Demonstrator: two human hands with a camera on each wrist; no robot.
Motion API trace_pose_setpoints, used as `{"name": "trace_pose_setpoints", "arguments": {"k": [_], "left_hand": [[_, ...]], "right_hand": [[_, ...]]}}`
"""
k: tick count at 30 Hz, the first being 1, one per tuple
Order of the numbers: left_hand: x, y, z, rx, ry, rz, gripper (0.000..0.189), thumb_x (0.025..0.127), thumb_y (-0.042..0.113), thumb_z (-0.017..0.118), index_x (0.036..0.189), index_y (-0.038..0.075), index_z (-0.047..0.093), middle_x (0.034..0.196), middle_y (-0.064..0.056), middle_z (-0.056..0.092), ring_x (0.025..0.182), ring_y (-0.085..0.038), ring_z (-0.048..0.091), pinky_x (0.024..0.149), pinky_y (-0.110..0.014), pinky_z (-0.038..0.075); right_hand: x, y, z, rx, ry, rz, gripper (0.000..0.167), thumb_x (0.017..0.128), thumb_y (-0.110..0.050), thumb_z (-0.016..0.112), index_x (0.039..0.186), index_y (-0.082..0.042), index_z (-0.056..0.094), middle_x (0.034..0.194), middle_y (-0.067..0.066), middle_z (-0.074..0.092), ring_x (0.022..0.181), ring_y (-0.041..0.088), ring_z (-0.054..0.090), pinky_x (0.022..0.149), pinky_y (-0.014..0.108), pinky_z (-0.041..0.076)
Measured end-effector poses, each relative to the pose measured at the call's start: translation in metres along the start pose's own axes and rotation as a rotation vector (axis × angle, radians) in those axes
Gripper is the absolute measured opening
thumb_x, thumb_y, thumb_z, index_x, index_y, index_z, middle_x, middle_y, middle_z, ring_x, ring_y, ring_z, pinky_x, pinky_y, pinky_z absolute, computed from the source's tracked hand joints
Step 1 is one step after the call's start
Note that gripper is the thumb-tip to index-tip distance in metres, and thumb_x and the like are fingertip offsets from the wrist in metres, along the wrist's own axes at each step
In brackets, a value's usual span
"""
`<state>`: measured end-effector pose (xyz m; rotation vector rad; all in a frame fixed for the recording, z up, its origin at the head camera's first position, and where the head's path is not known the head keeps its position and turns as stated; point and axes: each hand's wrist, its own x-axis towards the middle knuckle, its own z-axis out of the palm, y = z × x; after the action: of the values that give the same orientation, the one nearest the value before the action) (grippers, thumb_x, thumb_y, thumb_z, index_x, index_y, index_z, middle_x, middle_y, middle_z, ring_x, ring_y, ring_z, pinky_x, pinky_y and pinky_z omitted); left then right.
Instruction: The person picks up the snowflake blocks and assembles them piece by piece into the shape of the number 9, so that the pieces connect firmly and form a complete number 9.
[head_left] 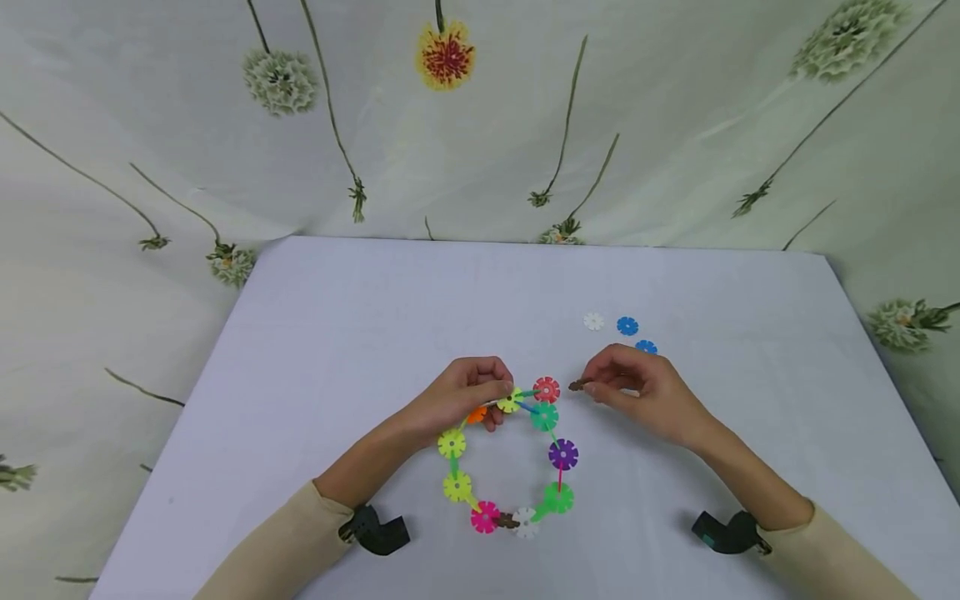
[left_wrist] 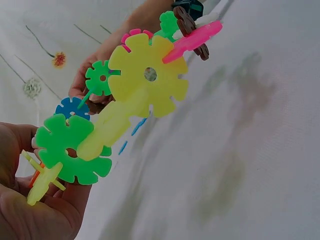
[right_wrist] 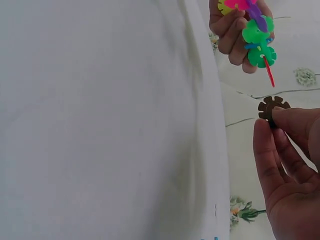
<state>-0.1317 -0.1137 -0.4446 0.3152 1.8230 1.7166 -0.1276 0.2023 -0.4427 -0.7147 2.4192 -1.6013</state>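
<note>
A ring of interlocking notched plastic discs (head_left: pixel 563 455) in yellow, green, pink, purple, white, brown and other colours hangs from my left hand (head_left: pixel 468 392). That hand pinches the ring at its upper left, by a yellow disc (head_left: pixel 510 400). From there a short branch runs right and ends in a red disc (head_left: pixel 547 390). My right hand (head_left: pixel 645 387) pinches a brown notched disc (right_wrist: pixel 272 107) between thumb and fingers, just right of the red disc and apart from it. In the left wrist view a large yellow disc (left_wrist: pixel 130 60) covers part of the right hand.
Beyond the right hand, a white disc (head_left: pixel 593 321) and two blue discs (head_left: pixel 627 326) lie on the white-covered table (head_left: pixel 375 300). Behind the table hangs a pale flower-patterned cloth (head_left: pixel 480 150). Each wrist wears a small black camera (head_left: pixel 378 532).
</note>
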Motion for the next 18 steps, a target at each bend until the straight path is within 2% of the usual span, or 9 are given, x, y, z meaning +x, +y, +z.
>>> {"name": "trace_pose_setpoints", "arguments": {"k": [3, 6, 18], "left_hand": [[0.000, 0.000, 0.001, -0.006, -0.005, 0.002, 0.015, 0.106, 0.016, 0.060, 0.107, 0.001, 0.062, 0.078, 0.002, 0.063, 0.068, -0.015, 0.067, 0.069, -0.025, 0.062], [0.000, 0.000, 0.001, -0.013, -0.006, 0.000, 0.015, 0.106, 0.017, 0.060, 0.107, 0.001, 0.062, 0.078, 0.002, 0.063, 0.067, -0.014, 0.067, 0.069, -0.025, 0.062], [-0.004, -0.001, -0.003, -0.013, 0.013, -0.020, 0.014, 0.105, 0.016, 0.059, 0.107, 0.002, 0.062, 0.082, 0.002, 0.063, 0.067, -0.014, 0.067, 0.068, -0.024, 0.061]], "right_hand": [[0.001, -0.003, 0.008, -0.009, 0.023, -0.074, 0.020, 0.096, -0.002, 0.079, 0.109, -0.016, 0.074, 0.103, 0.000, 0.075, 0.091, 0.012, 0.074, 0.085, 0.022, 0.064], [0.002, -0.005, 0.013, -0.018, 0.044, -0.114, 0.023, 0.094, -0.001, 0.080, 0.108, -0.018, 0.074, 0.103, -0.004, 0.074, 0.093, 0.010, 0.074, 0.086, 0.023, 0.064], [0.006, -0.006, 0.026, -0.035, 0.089, -0.161, 0.029, 0.090, 0.007, 0.081, 0.107, -0.015, 0.075, 0.102, -0.006, 0.073, 0.097, 0.009, 0.073, 0.088, 0.022, 0.064]]}}
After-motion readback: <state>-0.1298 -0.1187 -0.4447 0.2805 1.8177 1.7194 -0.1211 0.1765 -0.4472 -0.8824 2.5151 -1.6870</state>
